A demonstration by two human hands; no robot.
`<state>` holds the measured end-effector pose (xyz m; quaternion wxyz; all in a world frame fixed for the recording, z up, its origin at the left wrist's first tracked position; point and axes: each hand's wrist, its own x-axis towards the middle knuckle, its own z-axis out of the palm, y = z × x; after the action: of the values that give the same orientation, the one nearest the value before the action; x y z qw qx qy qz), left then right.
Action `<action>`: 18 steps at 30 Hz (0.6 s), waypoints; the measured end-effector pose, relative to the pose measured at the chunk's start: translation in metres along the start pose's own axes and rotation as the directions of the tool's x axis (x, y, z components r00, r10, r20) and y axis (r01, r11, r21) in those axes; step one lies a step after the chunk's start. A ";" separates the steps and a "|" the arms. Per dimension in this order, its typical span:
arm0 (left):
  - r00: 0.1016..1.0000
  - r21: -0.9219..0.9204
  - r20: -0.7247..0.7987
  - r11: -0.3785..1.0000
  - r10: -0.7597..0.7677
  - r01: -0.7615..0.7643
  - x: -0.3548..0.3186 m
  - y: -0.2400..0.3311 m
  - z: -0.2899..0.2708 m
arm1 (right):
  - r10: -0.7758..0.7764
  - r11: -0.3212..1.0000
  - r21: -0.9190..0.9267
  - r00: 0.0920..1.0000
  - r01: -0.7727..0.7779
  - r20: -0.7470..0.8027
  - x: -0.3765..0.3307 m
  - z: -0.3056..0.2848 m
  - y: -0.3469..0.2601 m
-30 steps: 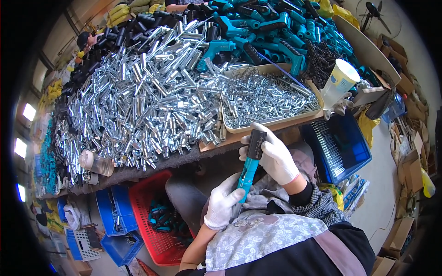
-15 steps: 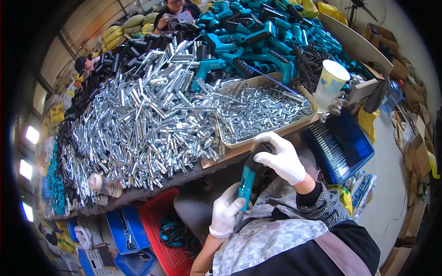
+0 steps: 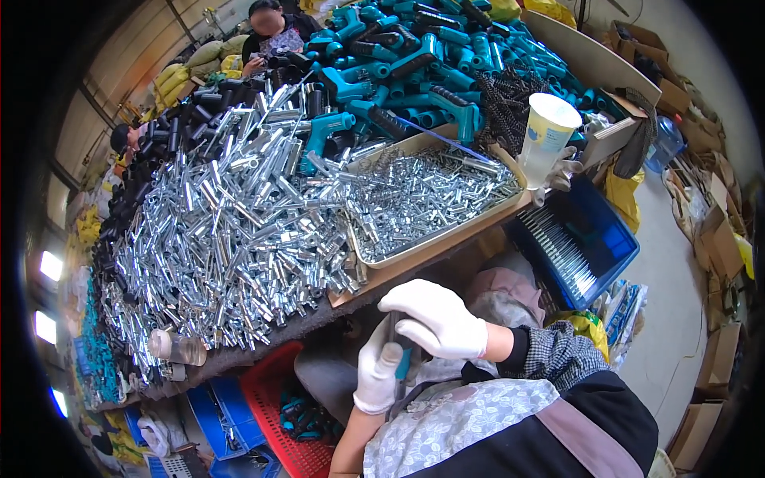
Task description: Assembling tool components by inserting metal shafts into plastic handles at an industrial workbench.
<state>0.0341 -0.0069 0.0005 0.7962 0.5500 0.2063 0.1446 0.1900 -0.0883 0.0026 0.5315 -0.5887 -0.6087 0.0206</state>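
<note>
teal-and-black tubular tool body [image 3: 404, 364]: smooth, rigid, apparently plastic, held just above the lap, short of the workbench edge. i observe the left hand [image 3: 377, 371], in a white knitted glove, with fingers curled closed around the body and the thumb laid along it. the right hand [image 3: 438, 320], in a matching white glove, has its fingers bent over the upper end, the black section between them and the thumb; i cannot tell how firmly it presses.

orientation: the long axis runs away from the person, slightly tilted, black end toward the workbench, teal end toward the floral grey apron [image 3: 470, 414]. both tips are partly covered.

containers, as i view them:

- shallow cream rectangular tray [image 3: 446, 236]: small shiny metal pins and thin coiled springs, heaped loosely.
- deep blue plastic bin [image 3: 615, 261], right side: slim silver rods in a row.
- red perforated plastic basket [image 3: 267, 422], below the bench: teal and black pieces.

beside the tray, i note a heap of polished silver tubular parts [image 3: 223, 223]; behind it, a pile of glossy teal pistol-shaped housings [image 3: 414, 60].
</note>
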 end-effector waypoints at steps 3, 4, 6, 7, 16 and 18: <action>0.945 0.199 -0.078 0.933 0.319 -0.299 0.006 -0.027 -0.004 | -0.066 0.998 -0.020 0.997 0.068 0.051 0.010 -0.002 -0.011; 0.957 0.220 -0.118 0.947 0.265 -0.235 0.003 -0.023 0.001 | -0.064 0.997 -0.027 0.997 0.065 0.046 0.012 -0.006 -0.008; 0.984 0.199 -0.057 0.968 0.167 -0.153 -0.001 -0.018 -0.005 | -0.042 0.991 0.136 0.956 0.003 0.289 0.018 -0.021 0.003; 0.997 0.185 -0.005 0.980 0.071 -0.069 -0.003 -0.016 -0.007 | 0.002 0.961 0.255 0.922 -0.110 0.388 0.024 -0.031 0.006; 0.997 0.164 -0.072 0.986 0.042 -0.030 -0.004 -0.013 -0.023 | 0.157 0.547 -0.803 0.971 -0.237 -0.179 0.099 -0.142 0.103; 0.996 0.146 -0.084 0.989 0.028 -0.016 -0.006 -0.015 -0.023 | 0.160 0.346 -0.896 0.958 -0.279 -0.237 0.106 -0.158 0.119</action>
<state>0.0176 0.0040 -0.0198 0.7428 0.6021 0.2441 0.1615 0.4061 -0.0682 0.0601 0.1376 -0.8602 -0.4022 -0.2818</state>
